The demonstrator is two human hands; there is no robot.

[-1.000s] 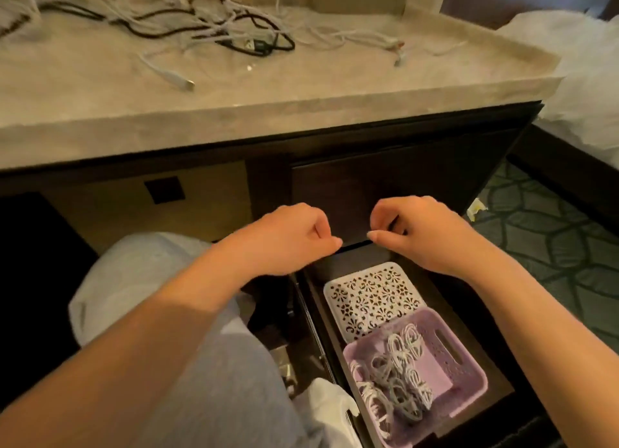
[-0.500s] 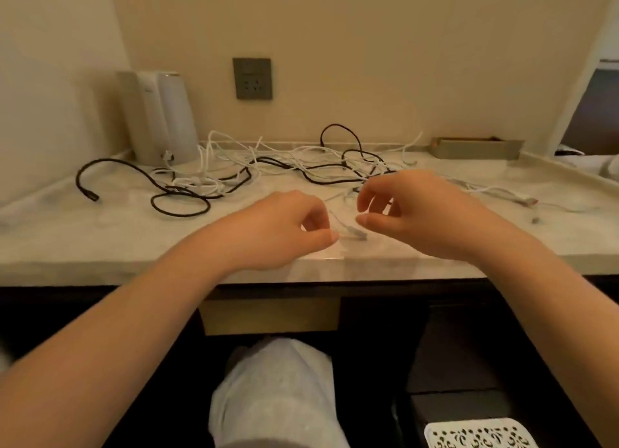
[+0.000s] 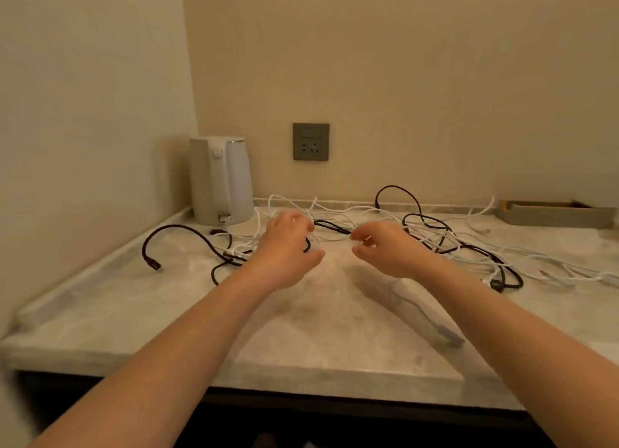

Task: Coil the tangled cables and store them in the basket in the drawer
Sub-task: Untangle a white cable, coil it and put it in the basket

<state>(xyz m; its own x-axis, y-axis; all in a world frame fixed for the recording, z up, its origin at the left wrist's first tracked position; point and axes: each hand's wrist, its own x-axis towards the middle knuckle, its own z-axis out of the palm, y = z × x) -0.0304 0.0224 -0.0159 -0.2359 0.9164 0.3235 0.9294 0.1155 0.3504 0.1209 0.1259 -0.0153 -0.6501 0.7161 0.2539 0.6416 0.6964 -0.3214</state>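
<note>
A tangle of black and white cables [image 3: 432, 233] sprawls over the back of the marble counter [image 3: 321, 330]. My left hand [image 3: 288, 246] hovers at the tangle's left part, fingers and thumb apart over white strands, blurred by motion. My right hand [image 3: 385, 250] is beside it, index and thumb apart near a black cable, nothing clearly gripped. One black cable end [image 3: 152, 263] arches out to the left. A loose white cable with a plug [image 3: 447, 335] lies under my right forearm. The drawer and the basket are out of view.
A white kettle [image 3: 221, 179] stands in the back left corner, against the side wall. A grey wall socket [image 3: 311, 141] sits above the counter. A shallow grey tray [image 3: 556, 213] rests at the back right. The counter's front edge runs below my forearms.
The view has lifted from the open drawer to the counter. Both hands moved forward to the cable tangle, and their fingers have spread from loosely curled.
</note>
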